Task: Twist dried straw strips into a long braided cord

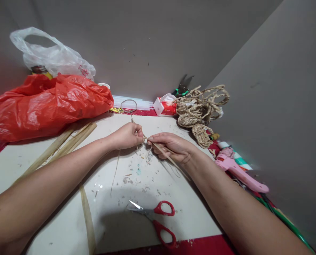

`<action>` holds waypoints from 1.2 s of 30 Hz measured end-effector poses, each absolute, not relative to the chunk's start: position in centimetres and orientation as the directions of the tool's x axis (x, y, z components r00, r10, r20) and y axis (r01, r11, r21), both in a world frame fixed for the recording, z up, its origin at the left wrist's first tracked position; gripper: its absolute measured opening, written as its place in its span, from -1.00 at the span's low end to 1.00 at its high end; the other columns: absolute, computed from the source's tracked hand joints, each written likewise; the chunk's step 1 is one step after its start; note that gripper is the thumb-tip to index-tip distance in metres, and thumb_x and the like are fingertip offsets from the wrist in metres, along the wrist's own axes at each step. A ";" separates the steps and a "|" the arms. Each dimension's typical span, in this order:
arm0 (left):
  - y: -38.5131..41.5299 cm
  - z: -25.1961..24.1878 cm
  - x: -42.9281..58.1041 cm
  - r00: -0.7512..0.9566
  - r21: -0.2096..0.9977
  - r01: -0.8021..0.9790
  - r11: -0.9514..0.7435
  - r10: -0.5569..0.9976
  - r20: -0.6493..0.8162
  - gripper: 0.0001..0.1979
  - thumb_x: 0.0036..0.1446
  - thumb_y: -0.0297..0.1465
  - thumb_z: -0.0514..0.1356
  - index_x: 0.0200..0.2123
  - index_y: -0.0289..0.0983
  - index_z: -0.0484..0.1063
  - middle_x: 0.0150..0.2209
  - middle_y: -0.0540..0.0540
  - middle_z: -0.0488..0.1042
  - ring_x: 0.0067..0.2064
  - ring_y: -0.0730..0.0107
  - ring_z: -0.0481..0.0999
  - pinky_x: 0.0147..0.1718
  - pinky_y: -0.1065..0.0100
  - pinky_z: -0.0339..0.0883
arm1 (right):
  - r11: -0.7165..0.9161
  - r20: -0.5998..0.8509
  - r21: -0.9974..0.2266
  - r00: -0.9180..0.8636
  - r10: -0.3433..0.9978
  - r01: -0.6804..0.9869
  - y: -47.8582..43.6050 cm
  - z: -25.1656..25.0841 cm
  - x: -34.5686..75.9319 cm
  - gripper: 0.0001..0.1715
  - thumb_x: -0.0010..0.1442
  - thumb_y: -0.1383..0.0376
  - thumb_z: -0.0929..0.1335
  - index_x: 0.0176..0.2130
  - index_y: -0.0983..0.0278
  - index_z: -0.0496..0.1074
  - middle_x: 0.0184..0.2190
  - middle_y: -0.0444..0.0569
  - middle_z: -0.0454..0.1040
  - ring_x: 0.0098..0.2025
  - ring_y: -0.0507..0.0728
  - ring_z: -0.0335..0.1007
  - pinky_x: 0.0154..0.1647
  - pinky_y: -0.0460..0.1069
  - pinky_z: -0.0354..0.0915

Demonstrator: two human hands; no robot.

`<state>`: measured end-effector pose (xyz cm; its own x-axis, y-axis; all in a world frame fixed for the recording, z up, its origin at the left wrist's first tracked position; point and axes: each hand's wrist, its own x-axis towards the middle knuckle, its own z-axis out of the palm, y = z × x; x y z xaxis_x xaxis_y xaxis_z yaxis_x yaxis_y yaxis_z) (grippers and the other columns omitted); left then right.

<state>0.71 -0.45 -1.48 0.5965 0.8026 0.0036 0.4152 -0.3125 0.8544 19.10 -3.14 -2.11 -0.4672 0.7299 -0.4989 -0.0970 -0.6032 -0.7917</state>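
Observation:
Over the middle of the white board (195, 212), my left hand (129, 135) pinches a thin strand of dried plant fibre, with a short twisted end poking up above its fingers. Close beside it, my right hand (171, 144) is closed on the same fibre, and pale fibre strips (176, 166) trail from it down to the right. Both hands' fingertips almost meet at a small knot or twist, too small to make out clearly. Nearer me lie scissors (164, 208) with red handles, their blades apart.
Left are a red plastic bag (51, 106), a clear bag (54, 55) and long dried strips (72, 141). Braided cord coils (195, 109), pruning shears (183, 86), a small tissue pack (165, 105) and a pink glue gun (240, 173) line the right. Scraps (128, 179) litter the board.

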 end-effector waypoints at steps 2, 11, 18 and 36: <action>-0.5 -1.4 0.7 0.609 0.804 0.448 -0.390 0.792 0.044 -0.93 -0.12 -0.49 0.14 -0.56 -0.31 0.26 -0.62 0.08 0.24 -0.56 0.57 0.16 -0.55 0.48 0.00 | -0.626 -0.518 -0.774 -0.478 0.709 -0.090 -3.2 -1.9 19.1 -0.91 0.02 0.38 0.33 -0.47 0.39 0.35 -0.77 -0.29 0.01 -0.74 -0.14 -0.24 -0.81 -0.24 -0.19; -1.3 -1.3 0.9 0.700 0.494 0.558 -0.667 0.698 0.153 -0.91 -0.03 -0.52 0.04 -0.52 -0.27 0.27 -0.60 0.01 0.25 -0.56 0.48 0.13 -0.51 0.40 -0.06 | -0.630 -0.536 -0.772 -0.442 0.719 -0.089 -3.2 -1.8 18.8 -0.86 0.02 0.38 0.32 -0.54 0.39 0.31 -0.79 -0.27 0.03 -0.76 -0.15 -0.21 -0.82 -0.24 -0.18; -1.1 -2.0 1.2 0.611 0.667 0.511 -0.543 0.775 0.163 -0.91 -0.09 -0.53 0.07 -0.57 -0.28 0.23 -0.59 0.03 0.31 -0.54 0.51 0.21 -0.52 0.44 0.04 | -0.565 -0.485 -0.820 -0.413 0.771 -0.091 -3.4 -1.8 18.6 -0.82 0.01 0.38 0.34 -0.57 0.38 0.29 -0.81 -0.26 0.06 -0.79 -0.15 -0.18 -0.83 -0.23 -0.16; 0.1 -2.1 0.3 0.686 0.985 0.077 0.156 0.708 -0.166 -0.92 -0.03 -0.47 0.20 -0.43 -0.37 0.35 -0.51 -0.04 0.41 -0.62 0.67 0.24 -0.67 0.55 0.04 | -0.509 -0.453 -0.860 -0.485 0.748 0.017 -3.8 -1.0 18.6 -0.75 0.03 0.24 0.42 -0.39 0.35 0.31 -0.72 -0.36 -0.13 -0.69 -0.15 -0.35 -0.77 -0.24 -0.31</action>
